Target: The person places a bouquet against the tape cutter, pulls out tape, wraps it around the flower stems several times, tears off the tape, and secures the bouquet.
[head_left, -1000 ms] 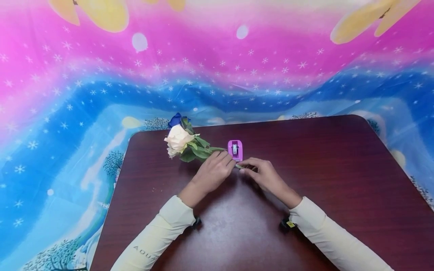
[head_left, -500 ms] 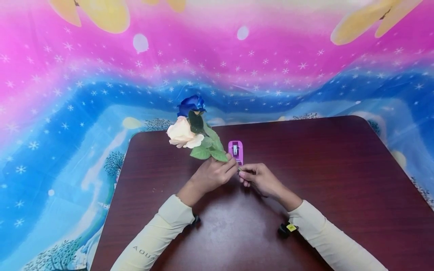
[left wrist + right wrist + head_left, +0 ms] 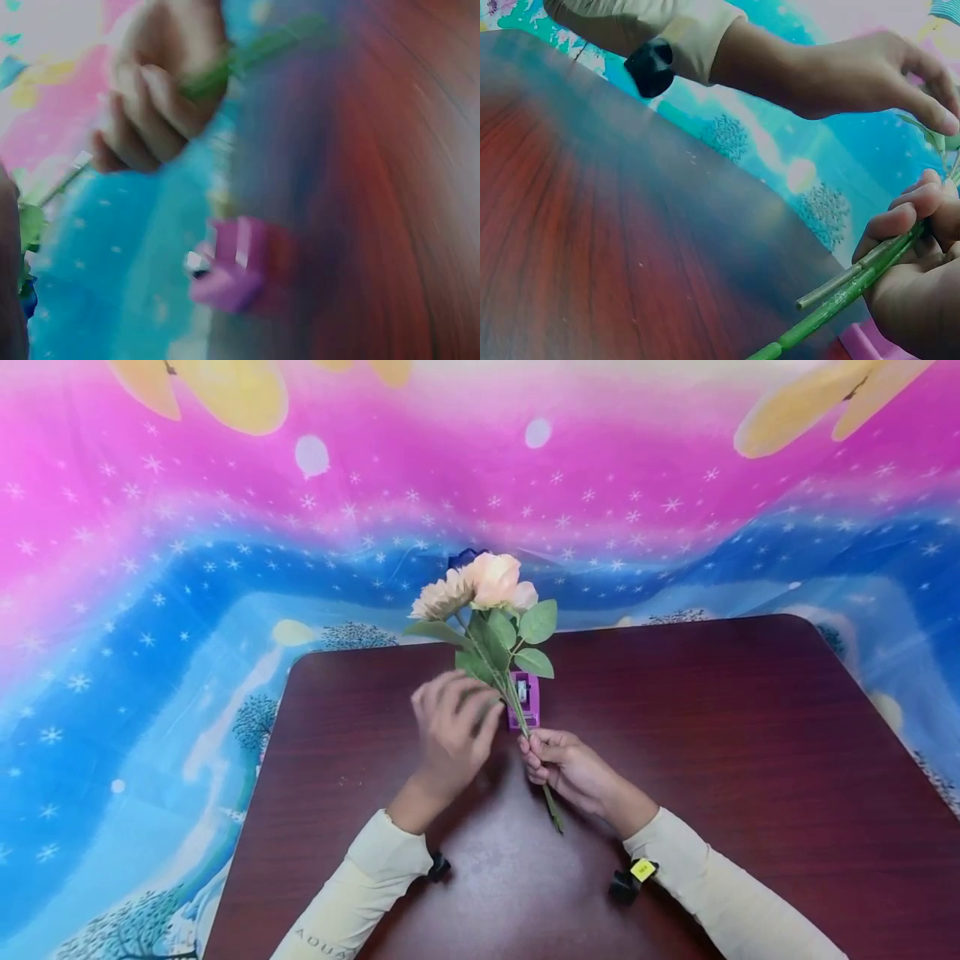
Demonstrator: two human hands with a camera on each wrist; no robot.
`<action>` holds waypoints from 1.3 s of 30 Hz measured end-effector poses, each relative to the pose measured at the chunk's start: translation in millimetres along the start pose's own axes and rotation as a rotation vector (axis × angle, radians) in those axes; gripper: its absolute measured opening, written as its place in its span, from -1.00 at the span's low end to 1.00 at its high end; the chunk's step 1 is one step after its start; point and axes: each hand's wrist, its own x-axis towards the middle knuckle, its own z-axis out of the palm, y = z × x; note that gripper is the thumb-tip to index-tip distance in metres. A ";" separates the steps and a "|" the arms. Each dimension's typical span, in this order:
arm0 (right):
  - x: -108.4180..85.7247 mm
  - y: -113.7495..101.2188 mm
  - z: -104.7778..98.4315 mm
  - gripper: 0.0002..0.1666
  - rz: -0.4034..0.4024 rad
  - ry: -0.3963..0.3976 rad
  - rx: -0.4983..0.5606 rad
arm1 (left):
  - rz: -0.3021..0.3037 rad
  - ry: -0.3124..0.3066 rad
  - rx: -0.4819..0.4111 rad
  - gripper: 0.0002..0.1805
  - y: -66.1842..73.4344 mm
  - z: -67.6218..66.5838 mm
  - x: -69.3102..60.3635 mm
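Observation:
My right hand [image 3: 570, 768] grips the stems of a bunch of flowers, whose cut ends [image 3: 832, 300] stick out below the fist. At the top are a pale pink rose [image 3: 495, 581], a beige many-petalled flower [image 3: 442, 596] and, mostly hidden behind them, a blue flower [image 3: 467, 558]. Green leaves [image 3: 536, 622] spread below the blooms. My left hand [image 3: 453, 727], blurred, hovers just left of the stems with its fingers loosely bent and nothing visibly held. A pink tape dispenser [image 3: 533, 702] stands on the table behind the stems, partly covered by them.
The dark red-brown table [image 3: 720, 735] has rounded far corners. A pink and blue printed cloth [image 3: 637, 510] hangs behind it and down its left side. Black wrist devices [image 3: 626, 885] sit at both cuffs.
The bunch has swung from leaning left to nearly upright and turned, bringing the beige flower into view. My left hand has let go of the stems and moved left; the right now grips them.

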 end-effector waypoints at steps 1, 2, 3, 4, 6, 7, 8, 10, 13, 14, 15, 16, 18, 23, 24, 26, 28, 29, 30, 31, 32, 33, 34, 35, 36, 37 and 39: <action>0.6 1.1 2.2 -0.73 0.003 -0.004 -0.002 | -0.181 -0.031 -0.082 -0.74 2.2 -1.8 1.2; 1.3 2.2 4.8 -0.73 0.007 -0.007 -0.005 | -0.361 -0.065 -0.166 -0.71 3.9 -4.0 2.6; 2.4 3.5 7.6 -0.73 0.011 -0.009 -0.009 | -0.529 -0.099 -0.276 -0.67 5.5 -6.2 4.0; 3.6 4.8 10.7 -0.73 0.016 -0.010 -0.011 | -0.682 -0.123 -0.394 -0.64 6.7 -8.4 5.0; 6.9 7.4 16.9 -0.74 0.025 -0.011 -0.011 | -0.925 -0.120 -0.635 -0.61 7.9 -11.6 6.0; 8.8 8.7 19.8 -0.74 0.027 -0.011 -0.008 | -1.005 -0.112 -0.751 -0.60 8.0 -12.9 6.1; 11.0 9.8 22.8 -0.74 0.026 -0.013 -0.006 | -1.065 -0.099 -0.859 -0.60 7.9 -13.9 5.9; 15.5 12.5 28.0 -0.74 0.024 -0.021 0.013 | -1.164 -0.067 -1.046 -0.62 7.3 -15.1 4.3; 22.1 16.7 34.9 -0.73 0.027 -0.034 0.043 | -1.261 -0.069 -1.176 -0.67 5.9 -15.8 0.0; 24.1 18.1 37.0 -0.73 0.030 -0.032 0.049 | -1.280 -0.070 -1.184 -0.69 5.3 -16.1 -1.8; 26.0 19.6 38.8 -0.73 0.031 -0.024 0.046 | -1.291 -0.067 -1.178 -0.71 4.7 -16.1 -3.7; 28.2 21.2 40.4 -0.73 0.029 -0.013 0.031 | -1.292 -0.059 -1.161 -0.72 4.1 -16.2 -5.6; 32.7 23.5 43.8 -0.69 0.006 0.023 -0.054 | -1.275 -0.034 -1.100 -0.72 2.2 -15.7 -9.4; 45.1 25.9 54.3 -0.66 -0.092 0.164 -0.420 | -1.242 0.029 -0.972 -0.70 -7.0 -13.4 -18.3; 47.8 25.9 56.7 -0.67 -0.103 0.195 -0.475 | -1.245 0.034 -0.953 -0.70 -10.0 -12.9 -19.6; 53.9 26.0 60.8 -0.72 -0.104 0.251 -0.531 | -1.257 0.035 -0.925 -0.70 -17.2 -12.0 -21.3; 61.4 27.5 63.3 -0.76 -0.085 0.297 -0.539 | -1.286 0.013 -0.867 -0.70 -25.2 -11.4 -22.7; 65.2 28.3 64.3 -0.78 -0.071 0.316 -0.544 | -1.305 -0.006 -0.829 -0.71 -29.2 -11.1 -23.5; 68.9 29.7 65.1 -0.79 -0.057 0.330 -0.555 | -1.322 -0.029 -0.784 -0.73 -33.1 -10.7 -24.5; 72.5 31.2 65.8 -0.81 -0.040 0.339 -0.562 | -1.334 -0.057 -0.737 -0.74 -36.8 -10.4 -25.7; 75.9 33.0 66.4 -0.82 -0.023 0.344 -0.579 | -1.346 -0.086 -0.690 -0.76 -40.0 -10.2 -27.0; 79.0 34.7 67.1 -0.84 -0.003 0.354 -0.600 | -1.356 -0.114 -0.645 -0.78 -42.5 -10.1 -28.6; 81.6 36.3 67.7 -0.85 0.012 0.357 -0.622 | -1.361 -0.134 -0.608 -0.80 -44.7 -9.8 -30.1; 83.7 38.0 68.3 -0.86 0.023 0.358 -0.649 | -1.364 -0.148 -0.584 -0.82 -46.3 -9.8 -31.7; 85.2 39.6 68.9 -0.87 0.035 0.362 -0.678 | -1.369 -0.159 -0.566 -0.83 -47.7 -9.7 -33.7; 86.2 41.1 69.5 -0.87 0.049 0.365 -0.697 | -1.372 -0.170 -0.551 -0.84 -48.8 -9.5 -35.9; 86.7 43.9 70.4 -0.89 0.079 0.369 -0.723 | -1.386 -0.189 -0.536 -0.86 -49.7 -9.3 -40.2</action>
